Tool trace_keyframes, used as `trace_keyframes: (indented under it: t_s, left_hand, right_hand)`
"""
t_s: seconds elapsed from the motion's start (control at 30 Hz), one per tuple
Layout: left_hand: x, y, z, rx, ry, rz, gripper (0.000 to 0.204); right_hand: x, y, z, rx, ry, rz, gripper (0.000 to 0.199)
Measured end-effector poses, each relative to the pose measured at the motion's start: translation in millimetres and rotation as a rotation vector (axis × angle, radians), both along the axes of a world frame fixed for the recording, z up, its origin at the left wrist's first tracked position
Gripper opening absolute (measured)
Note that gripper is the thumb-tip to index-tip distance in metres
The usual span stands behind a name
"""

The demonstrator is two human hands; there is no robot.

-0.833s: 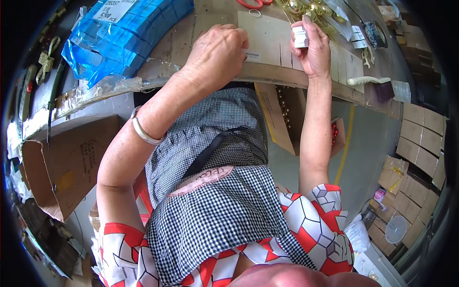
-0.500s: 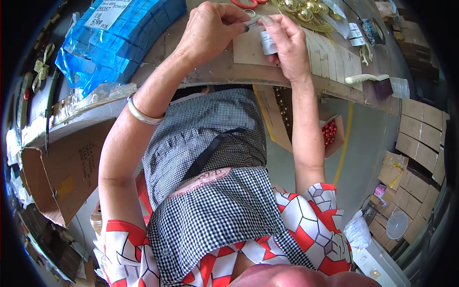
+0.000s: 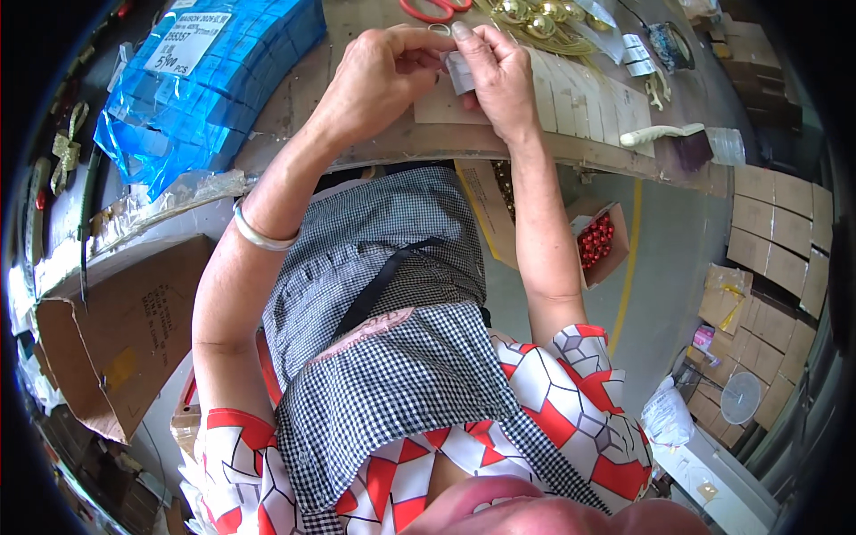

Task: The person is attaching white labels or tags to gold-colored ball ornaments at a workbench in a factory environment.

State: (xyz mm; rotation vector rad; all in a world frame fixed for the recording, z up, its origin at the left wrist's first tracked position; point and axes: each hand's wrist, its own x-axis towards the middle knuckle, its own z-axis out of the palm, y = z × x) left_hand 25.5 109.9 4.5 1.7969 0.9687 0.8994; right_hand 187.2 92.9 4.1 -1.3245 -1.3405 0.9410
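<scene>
left hand [image 3: 379,76] + right hand [image 3: 499,71] pinching small white card [image 3: 460,73] | far desk [image 3: 374,143] | keep fingertips close, card steady

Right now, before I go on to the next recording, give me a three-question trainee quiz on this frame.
1. True or false: both hands are on the small white tag.
2. Which thing lies at the bench's far edge, just past the hands? A) red-handled scissors B) a hammer C) a tape roll
3. What does the open carton under the bench hold?

Key:
1. True: the left hand and the right hand pinch it together over the wooden bench.
2. A.
3. Small red beads.
</scene>
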Motion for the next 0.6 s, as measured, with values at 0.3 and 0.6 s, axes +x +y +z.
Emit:
trace_keyframes:
  t_s: [0.3,0.6]
  left_hand:
    - [16,-27,-3,0.418,0.183,0.215,0.043]
    - [6,-19,-10,0.435,0.295,0.127,0.044]
  right_hand:
    - [-14,5,-18,0.312,-0.164,-0.112,0.032]
    - [-8,9,-12,0.242,0.047,-0.026,0.026]
